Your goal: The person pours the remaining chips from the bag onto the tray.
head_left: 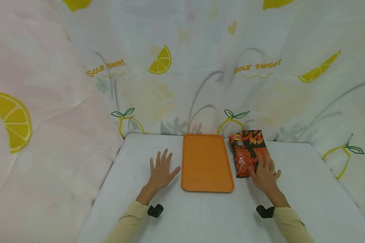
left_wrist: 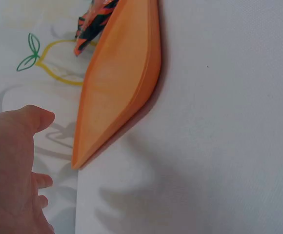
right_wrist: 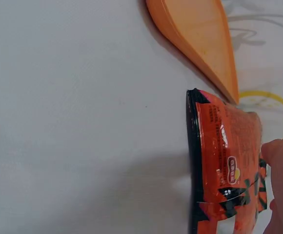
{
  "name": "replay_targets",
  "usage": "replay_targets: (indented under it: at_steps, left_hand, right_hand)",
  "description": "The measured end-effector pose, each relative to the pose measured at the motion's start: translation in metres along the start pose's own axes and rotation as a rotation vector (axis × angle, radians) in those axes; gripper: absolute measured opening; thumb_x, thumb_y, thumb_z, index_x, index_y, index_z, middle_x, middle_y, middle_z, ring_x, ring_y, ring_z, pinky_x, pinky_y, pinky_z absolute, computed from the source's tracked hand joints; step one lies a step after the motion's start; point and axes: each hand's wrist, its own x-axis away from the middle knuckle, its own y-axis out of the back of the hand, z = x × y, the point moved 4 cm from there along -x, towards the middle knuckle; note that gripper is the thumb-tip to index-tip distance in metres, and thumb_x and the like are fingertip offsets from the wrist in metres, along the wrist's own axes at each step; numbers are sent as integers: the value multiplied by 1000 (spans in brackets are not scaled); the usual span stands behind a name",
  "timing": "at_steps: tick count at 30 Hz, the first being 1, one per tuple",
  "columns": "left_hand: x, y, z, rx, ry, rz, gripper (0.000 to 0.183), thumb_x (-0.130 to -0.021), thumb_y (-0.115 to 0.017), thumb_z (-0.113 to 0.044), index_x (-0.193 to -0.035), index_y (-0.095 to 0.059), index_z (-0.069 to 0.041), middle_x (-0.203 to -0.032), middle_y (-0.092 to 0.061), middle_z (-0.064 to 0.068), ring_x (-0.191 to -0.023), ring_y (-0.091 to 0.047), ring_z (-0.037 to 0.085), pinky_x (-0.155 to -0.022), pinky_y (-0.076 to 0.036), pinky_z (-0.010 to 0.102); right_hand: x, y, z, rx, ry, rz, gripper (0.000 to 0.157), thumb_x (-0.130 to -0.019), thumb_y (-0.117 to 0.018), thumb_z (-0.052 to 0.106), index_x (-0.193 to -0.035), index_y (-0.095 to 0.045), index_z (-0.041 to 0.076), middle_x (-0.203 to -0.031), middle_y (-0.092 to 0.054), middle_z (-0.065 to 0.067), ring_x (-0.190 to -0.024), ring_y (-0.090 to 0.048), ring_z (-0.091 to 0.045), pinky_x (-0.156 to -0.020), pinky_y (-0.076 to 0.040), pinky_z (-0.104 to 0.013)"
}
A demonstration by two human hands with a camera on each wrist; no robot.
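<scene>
We see glossy red-and-black rectangular plastic snack packaging (head_left: 242,158), long axis pointing away; right hand (head_left: 264,176) spread over it, left hand (head_left: 160,174) splayed.

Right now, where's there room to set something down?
The orange tray is bare. On the white table, there's room between the sleeves, on the tray's near side, and right of the snack packaging and right fingers. It's crowded where those two overlap, beside the tray.

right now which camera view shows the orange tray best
The head view: it shows the whole orange tray, all four corners included, with nothing in front of it. Both wrist views show only part of it, at a slant, cut off at the top.
</scene>
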Motion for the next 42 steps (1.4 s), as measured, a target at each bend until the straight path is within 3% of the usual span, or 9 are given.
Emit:
replay_targets:
  at_steps: [6, 13, 17, 23, 26, 30, 39, 42]
  left_hand:
    - [-4, -21, -3, 5, -17, 30, 76, -101, -57, -46, -157, -36, -1, -172, -19, 21, -159, -10, 48, -122, 0, 74]
    - [-6, -41, -2, 30, 18, 81, 79, -100, -54, -49, -158, -34, 1, -172, -19, 20, -160, -10, 47, -122, 2, 74]
    - [-8, -47, 2, 1, 39, 101, 74, -102, -52, -48, -158, -36, -2, -172, -20, 19, -160, -10, 47, -122, 2, 76]
    - [-2, -52, 2, -65, 24, 118, 67, -105, -50, -44, -160, -36, -9, -173, -19, 17, -160, -7, 46, -121, 2, 76]
    - [0, -55, 2, -95, 17, 136, 67, -105, -49, -45, -162, -33, -12, -174, -16, 16, -161, -5, 46, -121, 3, 76]
    - [1, -62, 4, -123, 13, 106, 67, -105, -49, -46, -162, -33, -14, -174, -18, 13, -161, -6, 44, -122, 0, 75]
    - [4, -63, 2, -155, 17, 68, 65, -105, -50, -46, -160, -36, -16, -173, -22, 12, -161, -11, 43, -123, -3, 73]
    - [4, -61, 0, -169, 20, 75, 64, -105, -50, -45, -160, -37, -16, -172, -23, 11, -160, -13, 42, -123, -4, 73]
  right_hand:
    - [-2, -4, -17, -36, -148, 80, 83, -109, -38, 48, -159, 3, -3, -164, 23, -34, -149, 11, -64, -111, 3, -85]
    - [-3, -5, -25, -112, -255, 75, 94, -105, -45, 50, -158, 9, -5, -159, 19, -44, -145, -1, -71, -114, -11, -82]
    - [-6, -4, -25, -128, -278, 62, 100, -103, -49, 49, -155, 13, -10, -156, 13, -50, -144, -3, -73, -115, -14, -81]
    - [-9, -4, -32, -107, -258, 34, 104, -100, -56, 45, -154, 10, -15, -152, -13, -51, -139, -18, -70, -111, -22, -80]
    - [-11, -6, -36, -113, -245, 20, 104, -100, -58, 44, -153, 10, -14, -150, -14, -52, -137, -20, -71, -109, -24, -81]
    - [-9, -3, -39, -110, -239, 10, 111, -98, -62, 47, -154, 12, -15, -148, -12, -55, -137, -18, -72, -109, -25, -81]
    - [-9, -1, -47, -140, -254, -26, 107, -90, -76, 41, -148, -16, -26, -144, -32, -49, -134, -29, -60, -114, -29, -69]
    - [-8, -1, -51, -146, -321, -11, 111, -88, -77, 47, -148, -17, -25, -144, -34, -48, -132, -32, -62, -110, -34, -69]
